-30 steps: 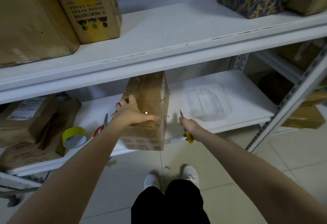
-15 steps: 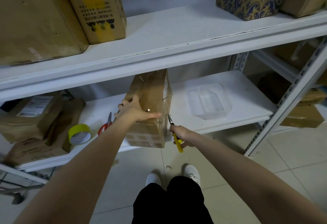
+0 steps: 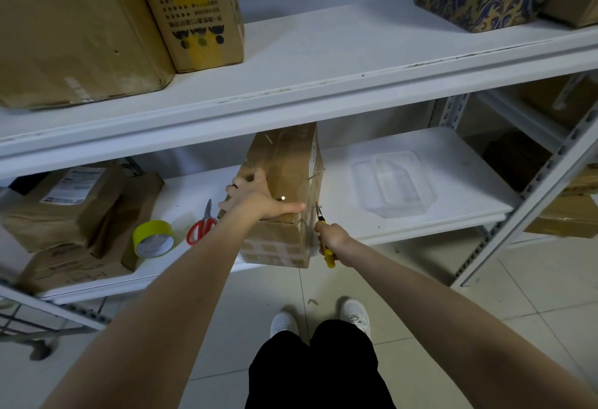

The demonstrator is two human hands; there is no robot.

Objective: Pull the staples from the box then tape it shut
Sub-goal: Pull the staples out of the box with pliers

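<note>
A tall brown cardboard box [image 3: 288,162] stands on the lower white shelf [image 3: 420,227], with thin metal staples sticking out along its top edges. My left hand [image 3: 255,198] rests flat on the box's top, thumb stretched toward the right edge. My right hand [image 3: 331,240] grips yellow-handled pliers [image 3: 324,240], whose tip touches a staple [image 3: 316,206] at the box's near right edge. A roll of yellow tape [image 3: 152,239] lies on the shelf to the left.
Red-handled scissors [image 3: 202,226] lie between the tape and the box. A clear plastic tray [image 3: 391,187] sits right of the box. Brown parcels [image 3: 64,208] fill the shelf's left end. The upper shelf [image 3: 323,62] overhangs with more boxes. My feet stand on tiled floor below.
My right hand brought the pliers in from the right and lower, until the tip reached the staple at the box's right edge. My left hand stayed on the box.
</note>
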